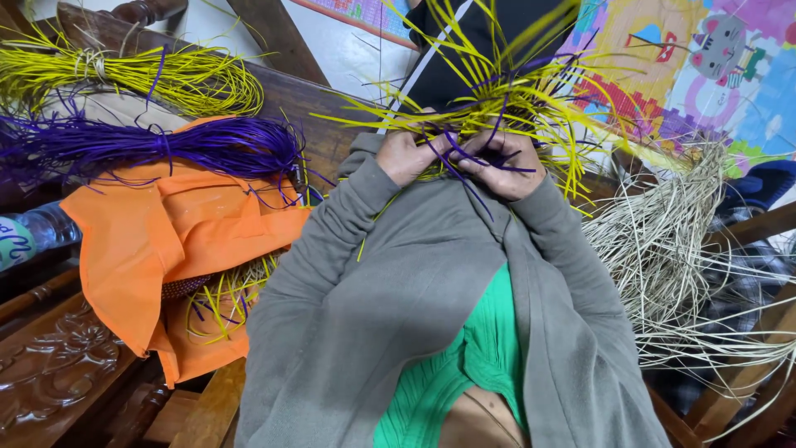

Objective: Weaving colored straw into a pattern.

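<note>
Here my left hand [405, 156] and right hand [497, 162] meet, fingers pinched on thin purple plastic strands [464, 170] within the splayed yellow strip weave [514, 91], strips fanning away above both hands.

Two hands [460, 158] side by side up top, buried in a half-woven tangle of strips [514, 91]; strip bundles [157, 145] stacked on a cloth bag [166, 241] off to the left; loose straw pile [672, 241] to the right; play mat [696, 66] behind that.
</note>
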